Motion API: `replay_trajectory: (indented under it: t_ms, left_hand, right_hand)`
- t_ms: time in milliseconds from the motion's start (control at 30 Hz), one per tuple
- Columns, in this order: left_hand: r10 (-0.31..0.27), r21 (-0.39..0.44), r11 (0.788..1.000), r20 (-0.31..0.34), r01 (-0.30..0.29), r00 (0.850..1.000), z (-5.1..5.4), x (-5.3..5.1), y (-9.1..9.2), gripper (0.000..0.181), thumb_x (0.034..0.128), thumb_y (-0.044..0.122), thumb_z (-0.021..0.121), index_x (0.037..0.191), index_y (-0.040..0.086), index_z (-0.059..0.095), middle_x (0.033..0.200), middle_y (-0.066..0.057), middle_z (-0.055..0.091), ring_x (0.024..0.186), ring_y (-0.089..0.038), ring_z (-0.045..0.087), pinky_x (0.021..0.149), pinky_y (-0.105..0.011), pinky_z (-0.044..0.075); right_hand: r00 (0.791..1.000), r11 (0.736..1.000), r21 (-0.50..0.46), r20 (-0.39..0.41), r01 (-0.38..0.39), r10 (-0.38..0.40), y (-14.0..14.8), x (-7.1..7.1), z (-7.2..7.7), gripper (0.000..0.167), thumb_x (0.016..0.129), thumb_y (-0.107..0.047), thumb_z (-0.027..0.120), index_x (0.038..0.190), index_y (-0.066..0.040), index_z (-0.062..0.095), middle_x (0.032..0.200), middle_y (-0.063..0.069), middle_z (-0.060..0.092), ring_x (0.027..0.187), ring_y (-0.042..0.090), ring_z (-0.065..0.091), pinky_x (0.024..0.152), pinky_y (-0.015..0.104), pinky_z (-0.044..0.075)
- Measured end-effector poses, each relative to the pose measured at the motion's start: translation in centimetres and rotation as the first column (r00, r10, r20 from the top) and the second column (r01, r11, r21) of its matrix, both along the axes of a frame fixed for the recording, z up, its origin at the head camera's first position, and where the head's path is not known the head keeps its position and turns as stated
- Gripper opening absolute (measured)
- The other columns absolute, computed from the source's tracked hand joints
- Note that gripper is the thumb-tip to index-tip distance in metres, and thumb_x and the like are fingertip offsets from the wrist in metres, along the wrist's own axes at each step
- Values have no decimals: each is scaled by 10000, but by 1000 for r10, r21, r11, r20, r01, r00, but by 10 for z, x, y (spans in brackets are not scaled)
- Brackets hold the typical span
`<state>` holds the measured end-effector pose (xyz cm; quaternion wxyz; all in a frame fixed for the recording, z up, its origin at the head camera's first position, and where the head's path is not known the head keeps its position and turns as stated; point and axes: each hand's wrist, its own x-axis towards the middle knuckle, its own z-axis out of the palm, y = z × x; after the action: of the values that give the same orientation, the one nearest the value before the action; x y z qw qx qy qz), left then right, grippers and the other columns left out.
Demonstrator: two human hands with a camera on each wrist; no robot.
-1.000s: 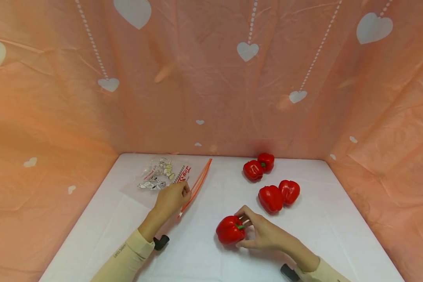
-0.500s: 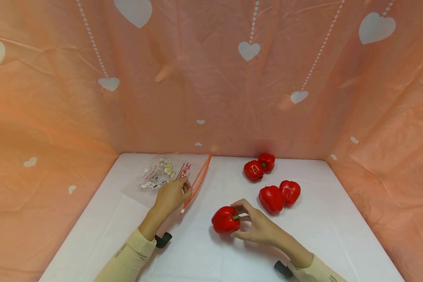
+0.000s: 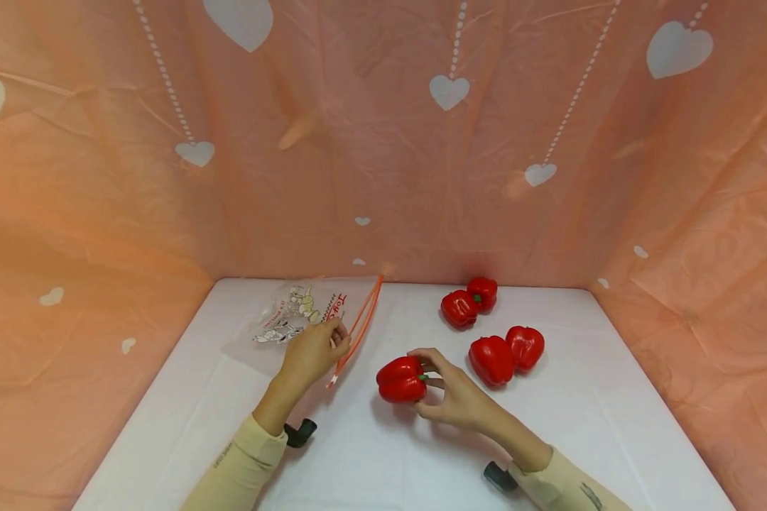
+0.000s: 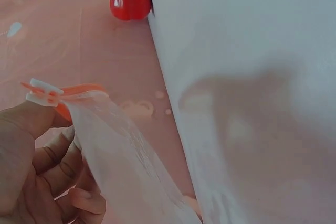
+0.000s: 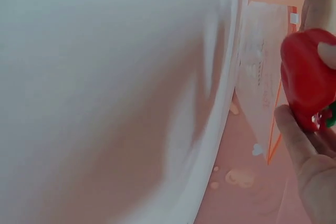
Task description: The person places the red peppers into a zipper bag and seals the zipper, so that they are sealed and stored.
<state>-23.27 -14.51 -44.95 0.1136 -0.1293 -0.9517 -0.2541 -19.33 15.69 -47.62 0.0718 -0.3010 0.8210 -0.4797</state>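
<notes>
A red bell pepper [image 3: 399, 380] with a green stem is gripped between the thumb and fingers of my right hand [image 3: 458, 397], held just above the table by its stem end. My left hand [image 3: 312, 349] holds the mouth of a clear zip bag [image 3: 319, 301] printed with cartoon figures and red lettering. Along the bag's edge runs an orange zip strip [image 3: 366, 323], parted into two lines. A white slider [image 4: 44, 94] sits on that strip by my left thumb. The right wrist view shows the pepper [image 5: 307, 72] close to the bag's mouth.
Two red bell peppers [image 3: 492, 360] lie touching to the right of my right hand. Another pair [image 3: 460, 309] rests farther back. The white table [image 3: 358, 468] is bordered by an orange curtain [image 3: 409, 199] with heart prints.
My right hand has carried the pepper forward and left, up off the table and nearer the bag. The bag's mouth has shifted slightly away from me, my left hand still on it.
</notes>
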Motion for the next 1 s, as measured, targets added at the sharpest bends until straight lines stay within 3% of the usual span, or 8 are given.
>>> replay_trajectory:
  t_ms: [367, 600, 767, 1000]
  left_hand:
    - [-8, 9, 1000, 1, 8, 1000, 4, 2, 3, 102, 959, 170, 773, 895, 139, 699, 744, 62, 672, 587, -99, 535, 527, -300, 442]
    - [-9, 11, 1000, -10, 9, 1000, 3, 2, 3, 105, 944, 159, 782, 889, 143, 694, 746, 66, 673, 592, -95, 536, 526, -295, 441]
    - [-5, 13, 1000, -11, 6, 1000, 2, 2, 3, 104, 937, 154, 777, 885, 142, 688, 738, 67, 666, 588, -100, 531, 528, -299, 439]
    - [-5, 23, 1000, -20, 6, 1000, 1, 0, 3, 86, 922, 142, 773, 876, 143, 701, 746, 66, 669, 613, -94, 540, 546, -303, 455]
  right_hand:
    - [993, 992, -53, 24, 115, -114, -10, -13, 9, 736, 850, -72, 894, 1461, -94, 483, 1394, 140, 659, 1261, 355, 676, 1020, 432, 571]
    - [972, 971, -66, 73, 229, -224, -22, -25, 12, 686, 844, -187, 929, 1407, -120, 542, 1311, 100, 730, 1167, 303, 714, 1014, 529, 572]
    - [954, 952, -78, 81, 295, -289, -30, -33, 14, 696, 837, -255, 942, 1407, -134, 560, 1286, 80, 737, 1112, 258, 719, 986, 495, 589]
    - [946, 935, -140, 39, 325, -323, -42, -48, 10, 698, 841, -208, 936, 1432, -69, 590, 1229, 107, 712, 1051, 252, 693, 940, 455, 601]
